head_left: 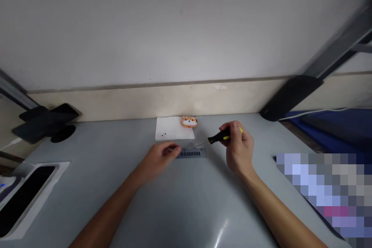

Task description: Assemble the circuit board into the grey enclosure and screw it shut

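Observation:
A narrow grey slotted plate (202, 153) lies on the table in front of me. At its left end is my left hand (158, 159), thumb and fingers closed on the plate's edge. My right hand (240, 150) is wrapped round the black and yellow handle of a screwdriver (217, 137). The screwdriver's thin shaft slants down to the left, its tip at the plate's upper edge near my left fingertips. Whether the tip sits in a screw is too small to tell. Behind the plate, two tiny dark bits rest on a white sheet of paper (174, 128).
An orange and white animal-face case (189, 122) sits on the paper's right side. At left are a dark-screened phone (27, 197) and a black stand (62, 133). A black upright device (290, 97) stands back right; a pixelated item (325, 197) lies at right.

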The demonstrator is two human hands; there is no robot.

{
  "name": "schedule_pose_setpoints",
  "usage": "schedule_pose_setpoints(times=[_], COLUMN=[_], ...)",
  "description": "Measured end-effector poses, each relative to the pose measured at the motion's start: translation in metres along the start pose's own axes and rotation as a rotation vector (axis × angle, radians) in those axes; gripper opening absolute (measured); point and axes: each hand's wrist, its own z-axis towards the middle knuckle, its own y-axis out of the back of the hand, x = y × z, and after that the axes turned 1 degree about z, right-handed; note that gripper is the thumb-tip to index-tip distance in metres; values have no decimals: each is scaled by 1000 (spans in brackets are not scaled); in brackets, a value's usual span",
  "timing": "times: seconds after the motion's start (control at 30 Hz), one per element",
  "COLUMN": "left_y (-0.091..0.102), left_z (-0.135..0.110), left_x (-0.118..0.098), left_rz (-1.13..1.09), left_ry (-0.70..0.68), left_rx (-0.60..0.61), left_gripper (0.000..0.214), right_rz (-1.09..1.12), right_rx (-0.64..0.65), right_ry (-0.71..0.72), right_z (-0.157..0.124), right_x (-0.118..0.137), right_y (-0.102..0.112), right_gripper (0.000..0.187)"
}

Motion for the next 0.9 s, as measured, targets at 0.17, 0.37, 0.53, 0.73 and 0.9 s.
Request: schedule_pose_setpoints(times=[0.17,0.37,0.53,0.73,0.9], left_y=[-3,3,13,17,16], left_z=[6,9,5,3,6], left_x=[5,6,3,5,11], left_rz=[-102,-178,-195,-150,-184], left_ry=[69,36,-58,-77,-55], left_rx=[-42,-109,-54,-17,24], left_gripper=[45,40,25,18,20], right_rz=[-50,-83,-39,-21,-8], right_rx=[63,153,171,176,172], right_ry=[12,-7,-27,-22,-7], right_z=[-4,-7,-8,-9,-11], right_x=[3,1,-3,0,2], right_y=[-3,-9,-8,-8,-9], right_gripper=[48,47,45,42,42])
